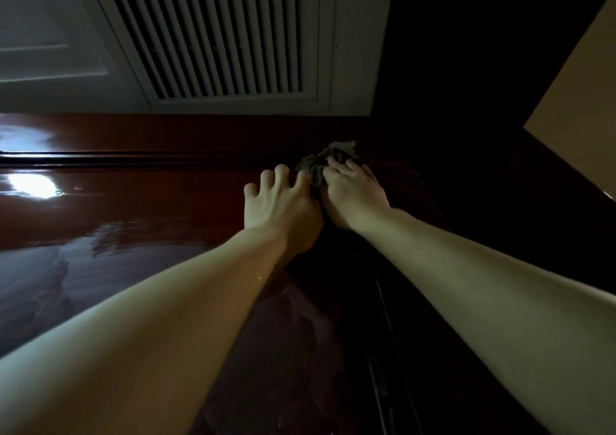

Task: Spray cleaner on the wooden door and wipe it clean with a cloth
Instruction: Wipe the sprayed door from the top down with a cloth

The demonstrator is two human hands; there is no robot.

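The glossy dark red-brown wooden door (pixel 133 228) fills the lower view, seen looking upward near its top edge. A crumpled grey-green cloth (pixel 320 163) lies bunched against the door just under the top moulding. My right hand (pixel 353 191) grips the cloth and presses it onto the wood. My left hand (pixel 280 201) lies beside it with fingers spread and bent, fingertips on the door, the forefinger touching the cloth's edge. No spray bottle is in view.
A white slatted vent (pixel 213 31) sits in the ceiling above the door. A white panel (pixel 43 24) is at upper left. The right side is dark, with a tan wall (pixel 580 108) at far right. Light glare shines on the door's left.
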